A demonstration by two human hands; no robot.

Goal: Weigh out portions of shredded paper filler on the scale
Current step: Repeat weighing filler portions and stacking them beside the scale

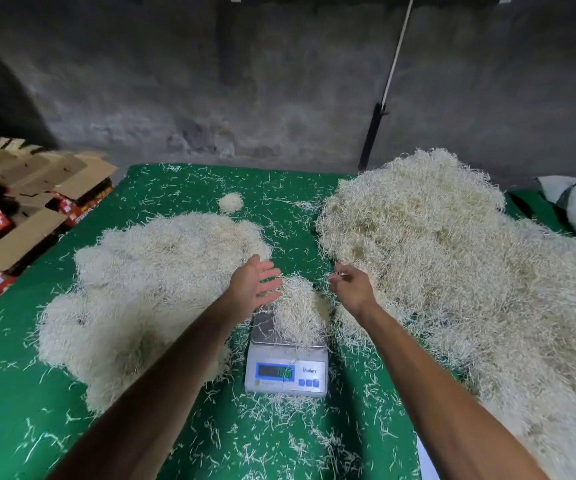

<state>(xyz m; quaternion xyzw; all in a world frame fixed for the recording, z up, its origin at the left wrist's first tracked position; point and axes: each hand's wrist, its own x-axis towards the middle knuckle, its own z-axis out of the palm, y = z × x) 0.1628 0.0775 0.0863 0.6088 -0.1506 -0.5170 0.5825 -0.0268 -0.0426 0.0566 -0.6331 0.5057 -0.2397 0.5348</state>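
Paper shred clump (pixel 298 308) on scale (pixel 286 368), left hand (pixel 253 287) flat vs it, right hand (pixel 350 285) curled, just beside

1. Table cover (pixel 182 441): bright green, flecked all over with pale strands.
2. Shredded paper (pixel 452 265): cream to straw yellow.
3. Scale (pixel 286 372): white body, silver platform, dark display, blue buttons.
4. Boxes (pixel 12 216): brown cardboard flaps, red printed sides with white lettering.
5. Wall (pixel 279 81): mottled grey.

Matt green cloth (pixel 182 427), glossy plastic scale (pixel 286 368), wispy paper shreds (pixel 297 306)
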